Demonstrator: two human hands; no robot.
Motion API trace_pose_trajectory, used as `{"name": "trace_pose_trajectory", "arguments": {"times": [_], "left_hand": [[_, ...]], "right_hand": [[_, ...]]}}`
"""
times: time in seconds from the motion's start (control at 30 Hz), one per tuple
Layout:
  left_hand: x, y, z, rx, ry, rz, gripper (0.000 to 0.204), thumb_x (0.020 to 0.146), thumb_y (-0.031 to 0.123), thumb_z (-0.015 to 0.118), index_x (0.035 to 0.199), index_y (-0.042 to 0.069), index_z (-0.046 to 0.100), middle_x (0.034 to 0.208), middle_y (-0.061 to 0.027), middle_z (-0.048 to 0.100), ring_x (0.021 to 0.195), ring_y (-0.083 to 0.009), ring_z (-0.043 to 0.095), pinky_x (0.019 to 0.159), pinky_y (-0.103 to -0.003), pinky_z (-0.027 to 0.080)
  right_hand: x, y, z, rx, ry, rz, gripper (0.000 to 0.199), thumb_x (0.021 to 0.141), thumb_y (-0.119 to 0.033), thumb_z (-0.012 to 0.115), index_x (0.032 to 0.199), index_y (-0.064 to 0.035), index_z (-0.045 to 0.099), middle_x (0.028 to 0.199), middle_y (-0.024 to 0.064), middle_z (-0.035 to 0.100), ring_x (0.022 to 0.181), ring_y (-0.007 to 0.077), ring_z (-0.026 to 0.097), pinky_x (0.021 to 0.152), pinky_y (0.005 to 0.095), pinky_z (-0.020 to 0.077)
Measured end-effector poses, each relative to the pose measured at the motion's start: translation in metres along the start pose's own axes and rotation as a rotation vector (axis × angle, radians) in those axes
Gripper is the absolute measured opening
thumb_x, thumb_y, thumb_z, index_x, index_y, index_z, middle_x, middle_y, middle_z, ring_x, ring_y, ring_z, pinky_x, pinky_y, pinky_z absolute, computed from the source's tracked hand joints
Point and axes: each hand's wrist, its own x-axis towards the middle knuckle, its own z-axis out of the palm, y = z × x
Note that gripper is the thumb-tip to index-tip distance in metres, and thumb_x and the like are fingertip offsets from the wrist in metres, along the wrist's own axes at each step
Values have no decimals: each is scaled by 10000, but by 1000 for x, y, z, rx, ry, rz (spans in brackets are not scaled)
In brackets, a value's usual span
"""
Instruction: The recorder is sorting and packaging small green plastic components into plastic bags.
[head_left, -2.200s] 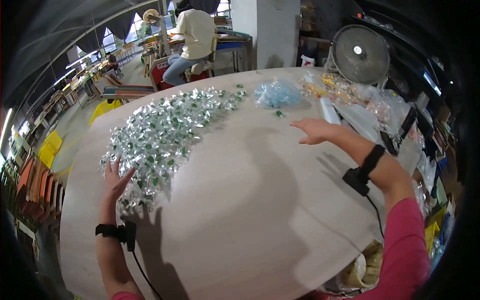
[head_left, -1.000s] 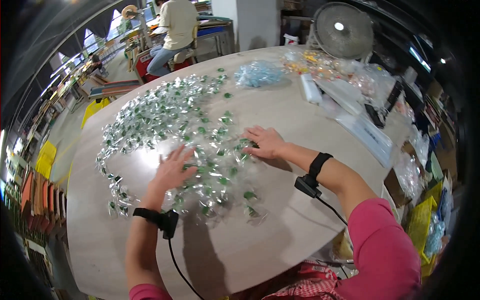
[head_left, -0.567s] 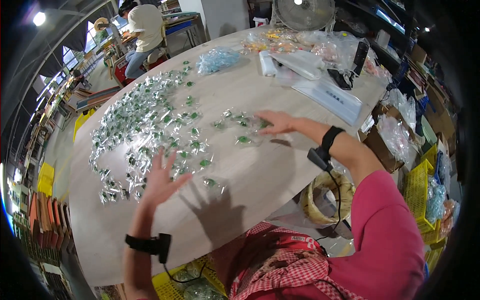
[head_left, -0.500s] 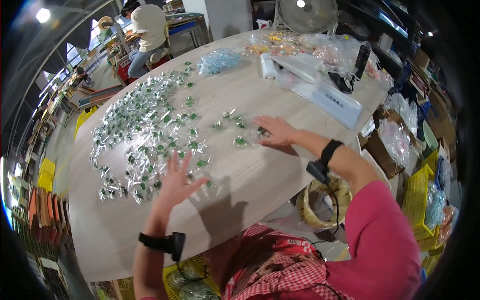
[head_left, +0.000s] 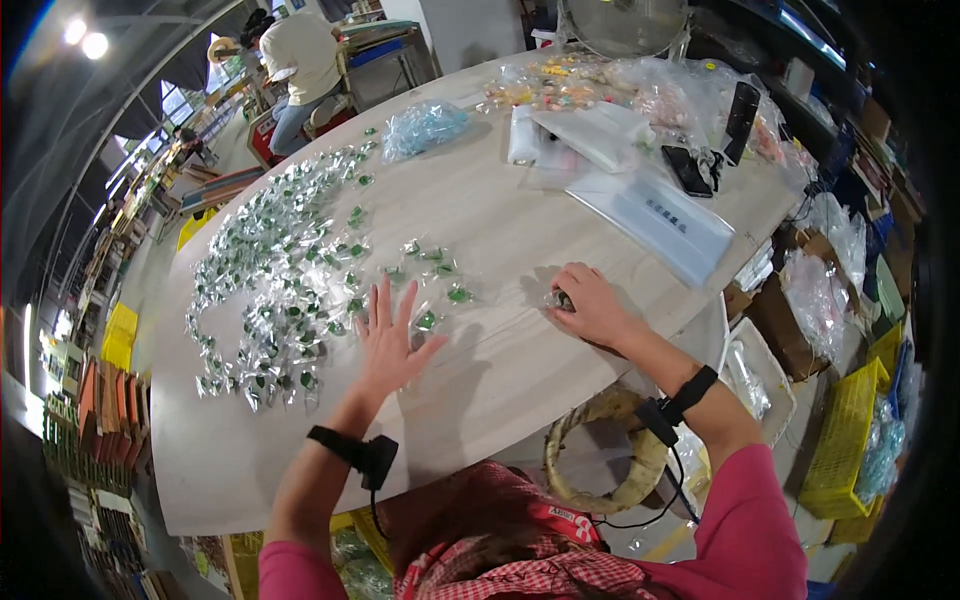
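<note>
A broad pile of small clear-wrapped packets with green pieces inside [head_left: 275, 265] covers the left part of the table. My left hand [head_left: 390, 348] is open, palm down with fingers spread, at the pile's right edge. Several looser packets [head_left: 430, 262] lie just beyond its fingertips, and one more packet [head_left: 426, 320] is beside its thumb. Farther right, my right hand [head_left: 597, 308] rests low over the table with curled fingers. Between its thumb and fingers is a small dark green packet [head_left: 563, 299], partly hidden. Each wrist wears a black strap with a small device.
A blue plastic bag [head_left: 425, 130] lies beyond the pile. Clear plastic sleeves [head_left: 655, 225], a phone [head_left: 686, 170] and bagged colourful pieces [head_left: 560, 85] occupy the far right. A wrapped ring [head_left: 560, 465] is below the near edge; a yellow crate [head_left: 840, 430] stands right. Another person sits far left.
My right hand has drawn nearer to me, its fingers curling round a packet. My left hand has shifted right, toward the looser packets. The whole view has turned slightly.
</note>
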Motion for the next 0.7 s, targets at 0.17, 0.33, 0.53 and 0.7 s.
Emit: {"name": "trace_pose_trajectory", "arguments": {"times": [0.17,0.33,0.53,0.7], "left_hand": [[21,25,15,89,-173,-65,840,830,586,607,1507,218,272,1584,-173,123,1440,-438,122,1074,-698,131],[21,51,18,-10,-199,243,669,894,486,554,1466,190,371,1545,-145,275,1424,-386,227,1129,-584,173],[-3,32,14,-595,48,109,649,874,286,586,1448,78,367,1504,-182,326,1397,-362,296,1149,-410,222],[-52,18,9,-550,13,56,663,837,223,622,1427,44,379,1491,-193,341,1392,-359,306,1144,-415,233]], "right_hand": [[4,10,1,470,73,345,209,890,-257,623,967,-77,551,811,51,612,692,229,565,639,295,453],[14,20,-12,1092,153,522,220,970,-308,539,948,-92,572,758,6,622,635,92,555,543,214,397],[12,25,-17,1376,214,616,198,981,-304,533,992,-114,588,822,3,632,759,96,646,503,199,349],[13,34,-15,1476,184,618,167,974,-288,553,1019,-134,597,853,1,641,767,123,661,515,202,352]]}}
